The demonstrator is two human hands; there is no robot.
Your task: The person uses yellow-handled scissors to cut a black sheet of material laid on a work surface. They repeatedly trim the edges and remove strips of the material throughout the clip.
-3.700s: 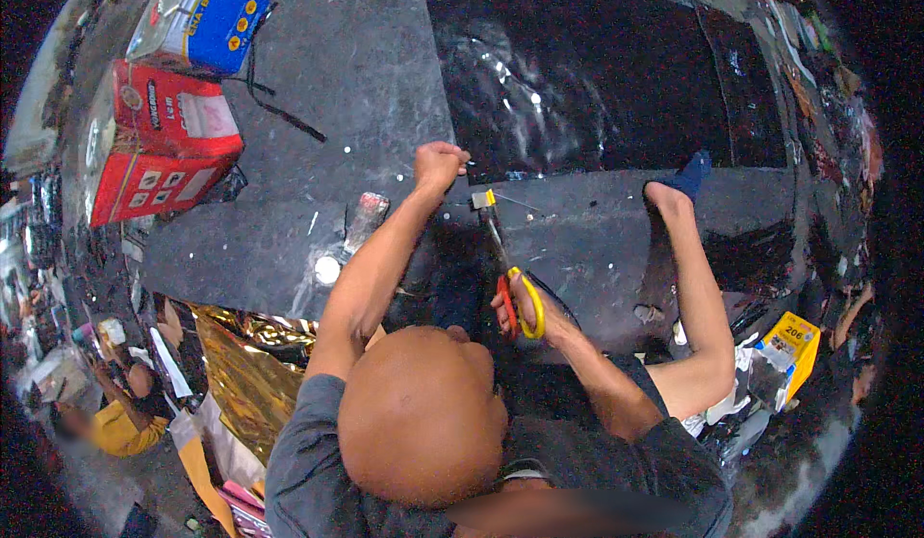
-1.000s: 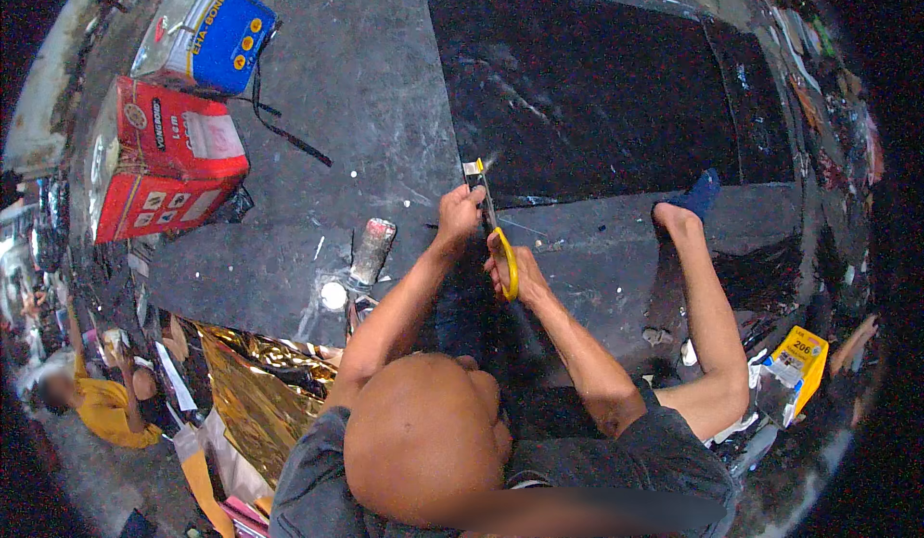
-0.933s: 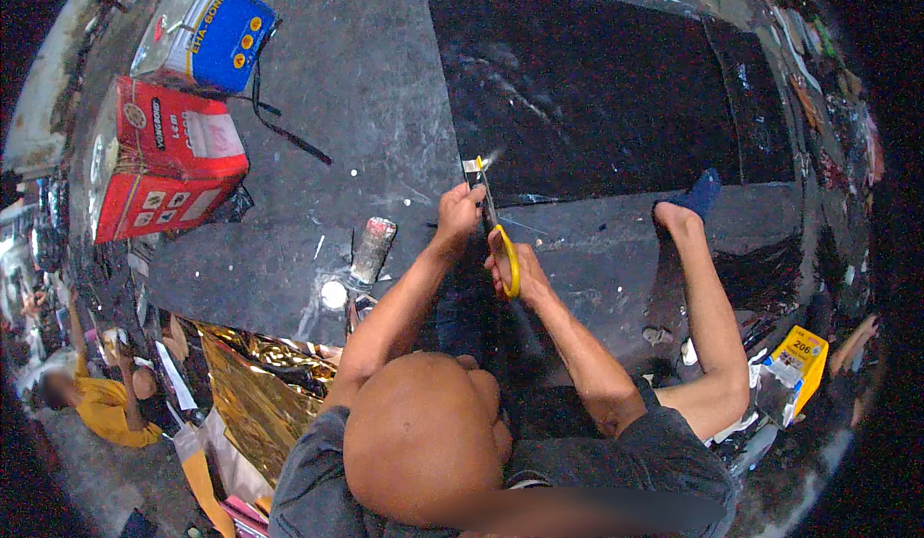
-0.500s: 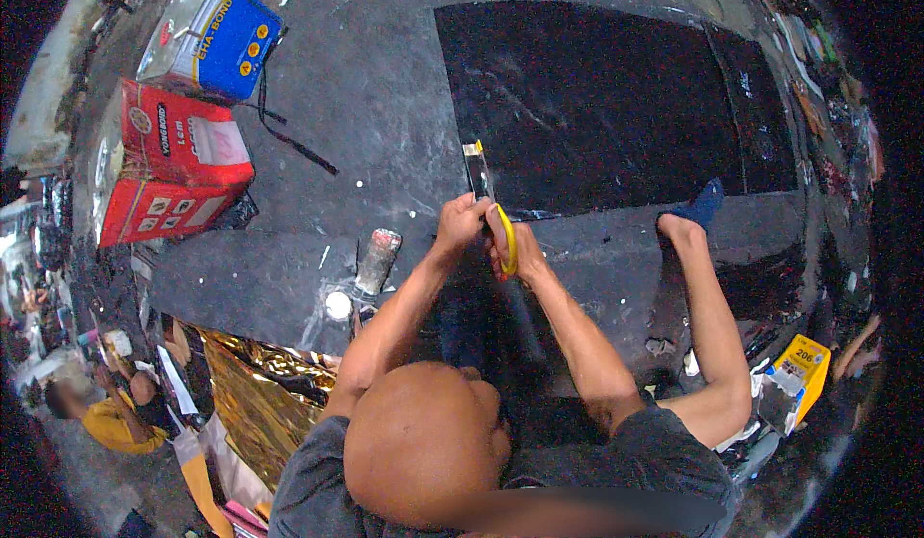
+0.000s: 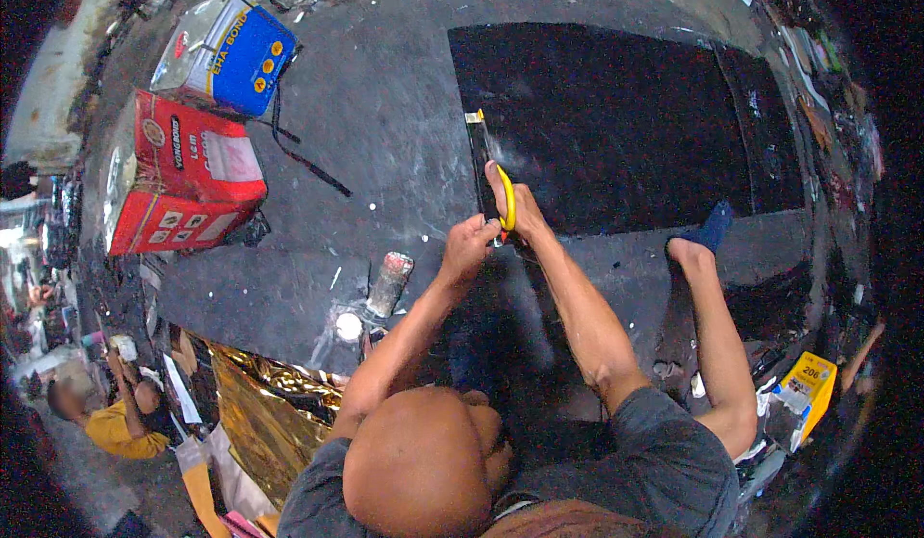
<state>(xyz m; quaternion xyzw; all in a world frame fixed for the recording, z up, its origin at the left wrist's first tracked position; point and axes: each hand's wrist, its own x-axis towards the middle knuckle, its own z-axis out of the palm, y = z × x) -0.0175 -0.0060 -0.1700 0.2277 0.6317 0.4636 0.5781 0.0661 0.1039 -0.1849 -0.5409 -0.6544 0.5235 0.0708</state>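
Note:
A hacksaw (image 5: pixel 478 158) with a curved yellow handle and a long dark and silver frame points away from me. It runs along the left edge of a black sheet (image 5: pixel 597 124) on the floor. My right hand (image 5: pixel 518 209) is closed around the yellow handle, its thumb along the top. Just left of it, my left hand (image 5: pixel 472 245) is closed, thumb and fingers pinching at the near end of the saw's frame. Its fingertips are partly hidden. A short grey cylinder (image 5: pixel 390 285) with a reddish end lies left of my left forearm.
A blue and silver box (image 5: pixel 245 62) and a red carton (image 5: pixel 197 182) stand at the left, with a black strap (image 5: pixel 313 169) nearby. Crumpled gold foil (image 5: pixel 265 408) lies at the lower left. A yellow box (image 5: pixel 807 384) sits lower right. Another person in yellow (image 5: pixel 125 429) is at the far left.
My right hand with the hacksaw has moved forward, away from me. My left hand now grips nearer the handle's end. The whole view has shifted slightly.

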